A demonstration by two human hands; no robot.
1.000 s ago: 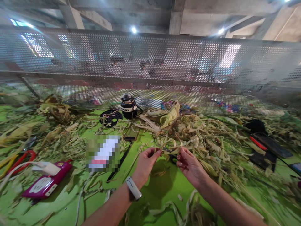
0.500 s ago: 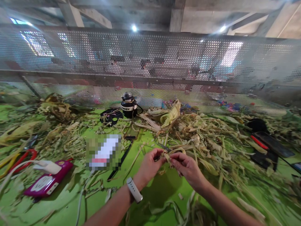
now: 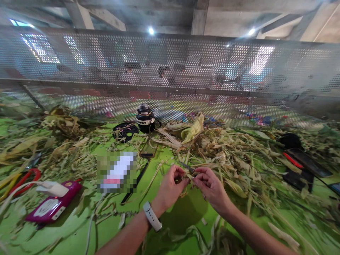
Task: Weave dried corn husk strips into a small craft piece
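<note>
Head view, lower centre: I see bare left hand (image 3: 170,187) and bare right hand (image 3: 212,188) pinching a thin yellowish dry-leaf strip (image 3: 189,175); probably shaping step, next calling for steady pinch.

A husk strip (image 3: 189,175) is pinched by 2 hands, the left hand (image 3: 171,186) and the right hand (image 3: 211,187), over a green table (image 3: 183,212). A white band (image 3: 152,217) is worn on the left wrist (image 3: 160,205). Loose husks (image 3: 220,147) are strewn around. A black bottle (image 3: 145,123) is backed by a mesh panel (image 3: 170,95).
</note>
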